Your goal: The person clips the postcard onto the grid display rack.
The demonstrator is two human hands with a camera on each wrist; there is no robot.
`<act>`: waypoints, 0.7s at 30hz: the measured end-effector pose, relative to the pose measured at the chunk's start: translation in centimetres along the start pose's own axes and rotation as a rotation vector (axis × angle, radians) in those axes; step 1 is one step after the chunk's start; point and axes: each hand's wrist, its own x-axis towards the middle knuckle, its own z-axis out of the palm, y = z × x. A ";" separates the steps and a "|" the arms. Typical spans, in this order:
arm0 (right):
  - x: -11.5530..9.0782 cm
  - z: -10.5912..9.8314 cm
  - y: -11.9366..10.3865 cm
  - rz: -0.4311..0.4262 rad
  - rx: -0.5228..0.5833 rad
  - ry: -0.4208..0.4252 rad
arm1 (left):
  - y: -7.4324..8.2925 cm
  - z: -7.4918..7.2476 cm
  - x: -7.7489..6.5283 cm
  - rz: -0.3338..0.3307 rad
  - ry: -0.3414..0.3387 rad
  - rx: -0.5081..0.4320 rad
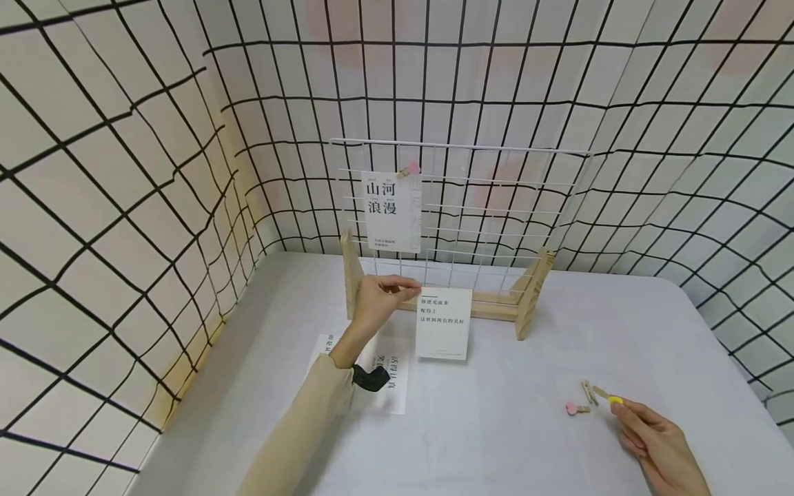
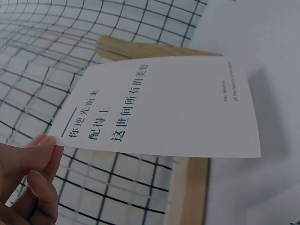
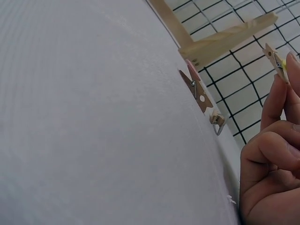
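Observation:
Between thumb and fingers, my left hand (image 1: 381,303) pinches the top left corner of a white card (image 1: 443,337) printed with dark characters. The card hangs in front of the lower bar of a wire rack with wooden feet (image 1: 528,296). In the left wrist view the card (image 2: 178,108) stretches out from the fingertips. My right hand (image 1: 657,441), at the lower right, pinches a small wooden clothespin (image 3: 276,61) with a yellow decoration. Just beside it on the table lie a clothespin with a pink heart (image 1: 577,408) and another wooden clothespin (image 1: 588,391).
Another card (image 1: 391,213) hangs on the rack's white wire grid (image 1: 484,207), held by a pink-topped clothespin (image 1: 409,168). Under my left forearm, printed cards (image 1: 393,393) lie on the white tabletop (image 1: 496,427). Black-lined grid walls (image 1: 279,110) surround the table's back and sides.

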 end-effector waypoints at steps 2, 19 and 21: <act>0.0 0.0 0.0 -0.004 -0.005 -0.006 | 1.8 0.2 0.1 0.059 -0.031 0.023; 0.2 0.1 0.1 -0.003 -0.009 -0.006 | 13.7 3.3 7.1 0.371 0.114 -0.035; 0.2 0.1 0.2 -0.007 -0.006 -0.011 | 14.5 3.5 7.7 0.362 0.137 -0.018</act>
